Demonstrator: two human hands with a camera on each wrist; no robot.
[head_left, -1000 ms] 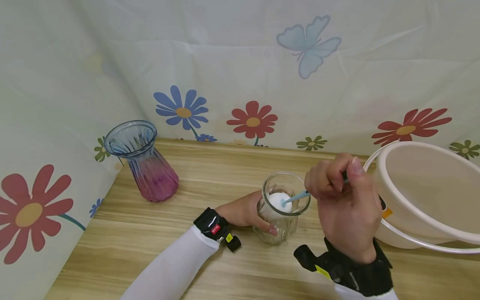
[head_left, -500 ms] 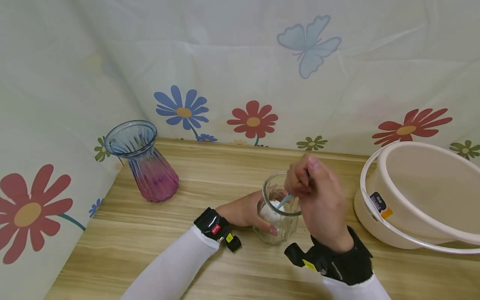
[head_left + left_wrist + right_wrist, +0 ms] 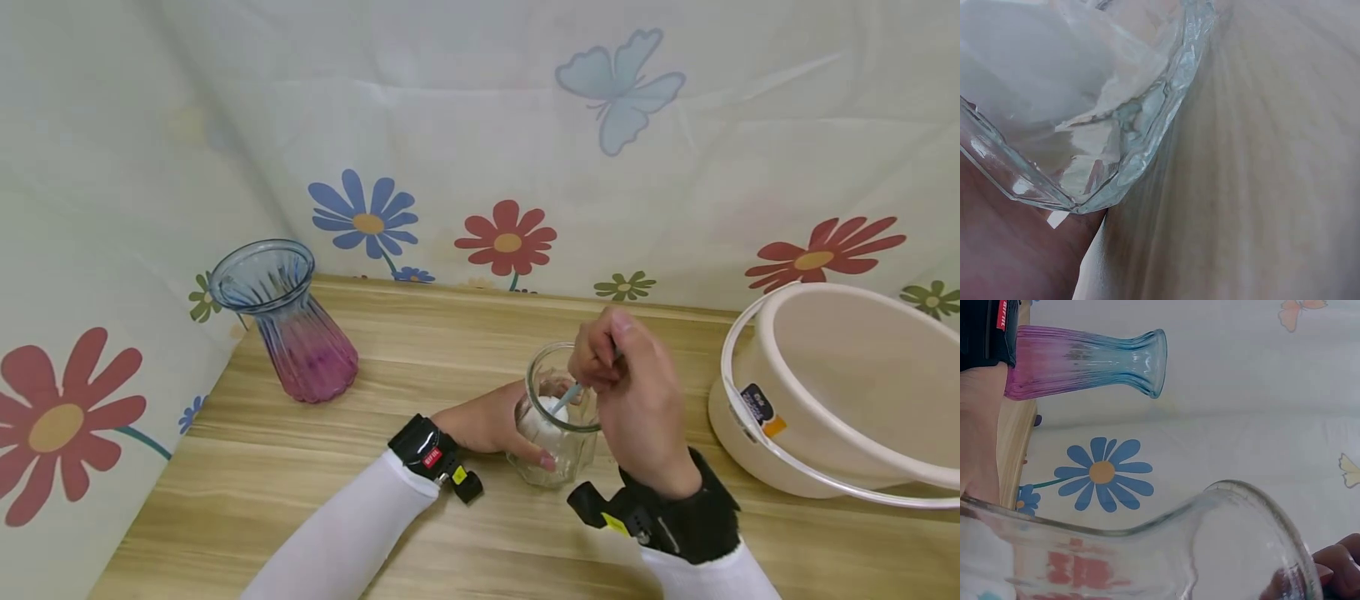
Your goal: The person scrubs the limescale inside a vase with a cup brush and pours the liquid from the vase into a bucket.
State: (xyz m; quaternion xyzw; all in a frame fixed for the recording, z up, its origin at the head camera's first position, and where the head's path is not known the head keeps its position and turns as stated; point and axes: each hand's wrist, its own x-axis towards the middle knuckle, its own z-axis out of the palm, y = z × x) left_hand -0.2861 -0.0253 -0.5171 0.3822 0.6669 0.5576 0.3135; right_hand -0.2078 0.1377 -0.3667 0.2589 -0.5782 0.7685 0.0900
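A clear glass vase (image 3: pixel 572 457) stands on the table in the head view, left of the bucket. My left hand (image 3: pixel 491 423) grips its lower body, thumb across the front; the left wrist view has that palm (image 3: pixel 1016 244) against the faceted glass (image 3: pixel 1141 134). Inside the vase sits the white head of a sponge bottle brush (image 3: pixel 536 417), with a thin light-blue handle. My right hand (image 3: pixel 637 396) holds this handle above the rim, fingers curled, covering its upper end. In the right wrist view the fingertips (image 3: pixel 1341 565) show beside the vase's mouth.
A blue-to-pink ribbed glass vase (image 3: pixel 300 325) stands at the back left. To the right is a cream bucket (image 3: pixel 738 442) with its handle lowered toward me. A flower-printed curtain (image 3: pixel 420 108) hangs behind the wooden table (image 3: pixel 397 350).
My right hand has moved left over the clear vase, and the brush head sits a little deeper and further left inside it. My left hand and the vase have stayed put.
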